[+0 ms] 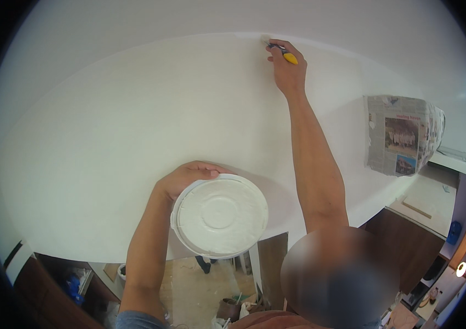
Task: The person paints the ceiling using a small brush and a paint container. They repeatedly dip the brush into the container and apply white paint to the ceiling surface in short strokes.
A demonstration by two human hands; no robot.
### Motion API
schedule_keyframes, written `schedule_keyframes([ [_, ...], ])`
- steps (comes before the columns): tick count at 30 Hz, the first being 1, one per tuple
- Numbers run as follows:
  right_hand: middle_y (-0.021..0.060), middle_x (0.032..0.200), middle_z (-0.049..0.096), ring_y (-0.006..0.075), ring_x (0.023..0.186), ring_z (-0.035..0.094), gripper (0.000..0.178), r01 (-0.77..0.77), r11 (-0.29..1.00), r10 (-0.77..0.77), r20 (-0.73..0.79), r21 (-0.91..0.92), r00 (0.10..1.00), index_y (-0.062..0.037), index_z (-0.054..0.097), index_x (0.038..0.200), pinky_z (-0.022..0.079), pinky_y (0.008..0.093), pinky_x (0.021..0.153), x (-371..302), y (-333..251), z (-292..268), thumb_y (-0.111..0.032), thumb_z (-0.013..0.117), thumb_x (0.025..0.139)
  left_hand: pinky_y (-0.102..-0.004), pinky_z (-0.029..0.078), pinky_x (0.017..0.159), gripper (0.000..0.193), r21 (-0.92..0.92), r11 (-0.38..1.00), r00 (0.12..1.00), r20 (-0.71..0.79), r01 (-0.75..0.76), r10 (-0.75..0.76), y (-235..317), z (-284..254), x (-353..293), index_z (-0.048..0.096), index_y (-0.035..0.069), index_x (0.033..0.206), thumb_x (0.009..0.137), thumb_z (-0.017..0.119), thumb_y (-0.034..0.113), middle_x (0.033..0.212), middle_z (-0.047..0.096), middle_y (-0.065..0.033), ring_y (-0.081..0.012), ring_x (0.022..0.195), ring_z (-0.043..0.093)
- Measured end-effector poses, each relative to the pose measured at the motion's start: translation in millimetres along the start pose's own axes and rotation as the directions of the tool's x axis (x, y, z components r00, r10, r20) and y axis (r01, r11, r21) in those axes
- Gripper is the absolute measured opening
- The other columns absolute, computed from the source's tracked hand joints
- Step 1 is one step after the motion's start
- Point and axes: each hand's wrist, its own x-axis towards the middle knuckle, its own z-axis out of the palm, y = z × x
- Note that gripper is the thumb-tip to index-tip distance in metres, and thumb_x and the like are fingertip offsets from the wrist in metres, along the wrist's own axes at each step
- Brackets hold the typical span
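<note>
My right hand point(289, 72) is raised high with its fingers closed round a paintbrush point(290, 58), whose handle ends in yellow. The pale bristles meet the white wall point(112, 126) close to the curved line where it joins the ceiling point(189, 15). Lower down and to the left, my left hand point(188, 178) grips the upper rim of a round white bucket lid point(222, 214). White paint seems to coat the lid's ringed face. Part of the left hand's grip is hidden behind the lid.
A box-like fixture wrapped in newspaper point(392, 134) juts from the wall at right. Beneath it are a pale shelf point(427, 200) and a brown cabinet point(400, 241). Far below, another person's dark-clad foot point(204, 265) shows on the floor point(186, 288), near a brown pail point(228, 310).
</note>
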Motion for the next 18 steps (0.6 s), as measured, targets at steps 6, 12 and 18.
schedule_keyframes([
  [6, 0.0043, 0.079, 0.067, 0.0121, 0.070, 0.059, 0.021, -0.009, 1.000, 0.009, 0.014, -0.016, 1.000, -0.0052, 0.076, 0.111, 0.050, 0.0298, 0.069, -0.7, -2.7, 0.8, -0.018, 0.069, 0.097, -0.0360, 0.058, 0.098, 0.037, 0.010, 1.000, 1.000, 0.005, 0.008, -0.008, 1.6, -0.5, -1.4, 0.071, -0.005, 0.132, 0.104, 0.065, 0.019, 0.121, 0.077, -0.0167, -0.0231, 0.107, 0.075],
  [12, 0.0052, 0.081, 0.069, 0.0126, 0.071, 0.059, 0.021, 0.018, 1.000, -0.017, 0.018, -0.017, 1.000, -0.0048, 0.077, 0.112, 0.051, 0.0296, 0.070, -0.1, -1.4, 3.9, -0.018, 0.069, 0.097, -0.0363, 0.058, 0.098, 0.037, 0.033, 0.999, 1.000, -0.009, 0.003, -0.003, 1.0, -0.8, -1.0, 0.071, -0.005, 0.133, 0.105, 0.064, 0.019, 0.121, 0.077, -0.0164, -0.0227, 0.107, 0.074],
  [18, 0.0044, 0.082, 0.069, 0.0121, 0.072, 0.059, 0.021, -0.010, 1.000, 0.009, 0.025, 0.015, 1.000, -0.0051, 0.077, 0.112, 0.051, 0.0292, 0.071, -2.3, -4.3, 6.7, -0.018, 0.069, 0.097, -0.0368, 0.057, 0.099, 0.038, 0.031, 0.999, 1.000, 0.003, 0.016, -0.016, -0.3, -2.5, -0.5, 0.070, -0.005, 0.133, 0.105, 0.063, 0.019, 0.123, 0.076, -0.0169, -0.0233, 0.110, 0.073],
])
